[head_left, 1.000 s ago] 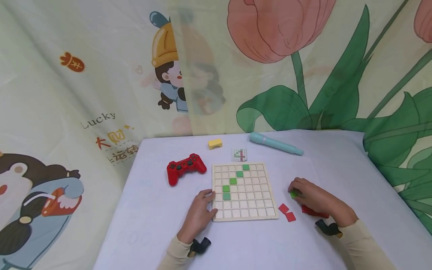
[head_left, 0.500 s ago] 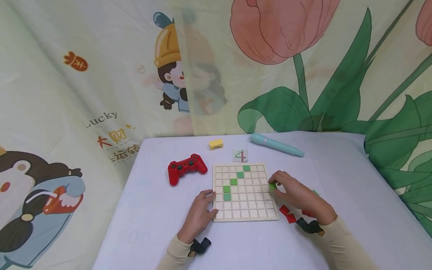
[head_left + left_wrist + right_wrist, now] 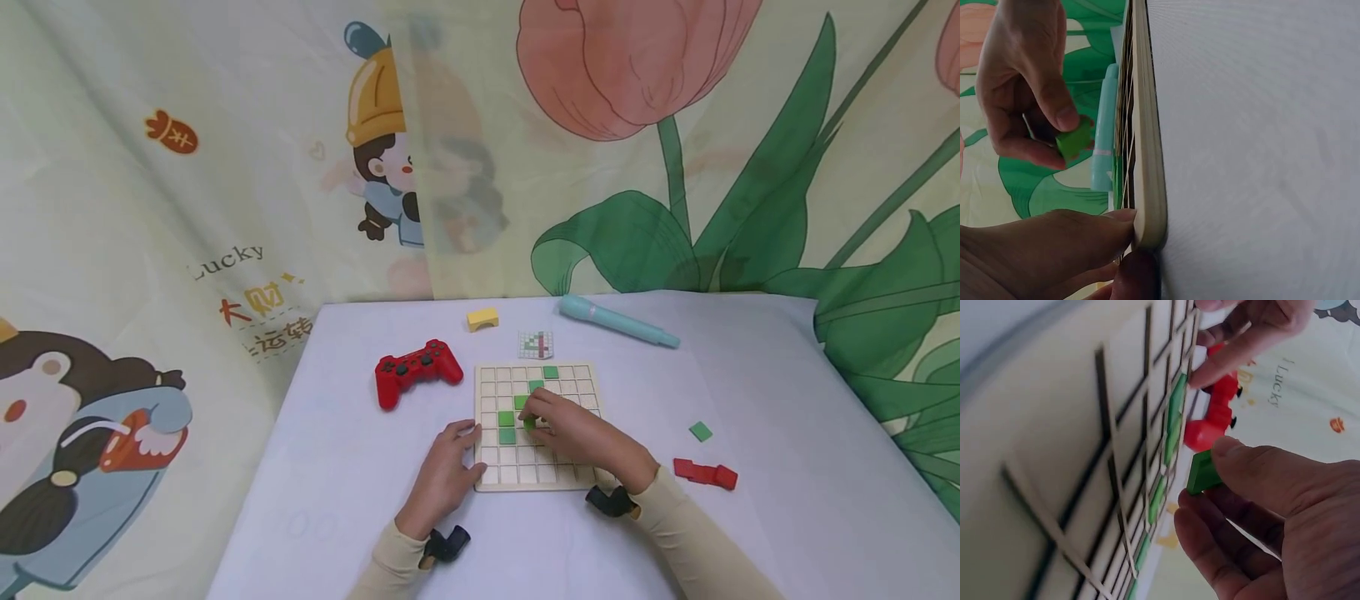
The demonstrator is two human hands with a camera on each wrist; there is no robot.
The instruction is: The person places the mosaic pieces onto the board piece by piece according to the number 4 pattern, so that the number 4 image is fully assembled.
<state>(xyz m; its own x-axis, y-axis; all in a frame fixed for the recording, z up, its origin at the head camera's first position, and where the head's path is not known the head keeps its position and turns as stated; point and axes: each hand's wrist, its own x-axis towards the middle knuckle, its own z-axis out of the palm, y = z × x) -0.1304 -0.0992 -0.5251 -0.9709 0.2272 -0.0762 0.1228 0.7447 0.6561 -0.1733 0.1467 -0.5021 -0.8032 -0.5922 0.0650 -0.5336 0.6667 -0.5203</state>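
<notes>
Sleeves point(image 3: 378, 571), beige, at the near side of the white-covered bench point(image 3: 322, 508); a black device point(image 3: 447, 543) on each wrist. Left hand point(image 3: 442, 475): fingers apart, relaxed, thumb and fingers touching the left edge of the wooden grid board point(image 3: 519, 475) near its near corner. Board lies flat, mid-bench.

Right hand point(image 3: 577, 429): pinching one green tile point(image 3: 1204, 472) between thumb and fingers, over the middle-left part of the board; both wrist views show the tile raised off the surface. Red tiles point(image 3: 703, 473) bunched on the bench, right of the right forearm. Spare green tile point(image 3: 701, 431) alone just beyond them.

Placed green tiles point(image 3: 506, 419) in the grid: five visible, four running diagonally up to the right, one directly on the near side of the diagonal's lower-left end.

Red game controller point(image 3: 417, 372) left of the board, apart from it. Small patterned card point(image 3: 536, 344) just past the far edge. Farther back: yellow block point(image 3: 482, 319) left, teal pen point(image 3: 619, 322) right, lying slanted. Behind the bench, printed curtain point(image 3: 247, 100) with tulip and cartoon figures.
</notes>
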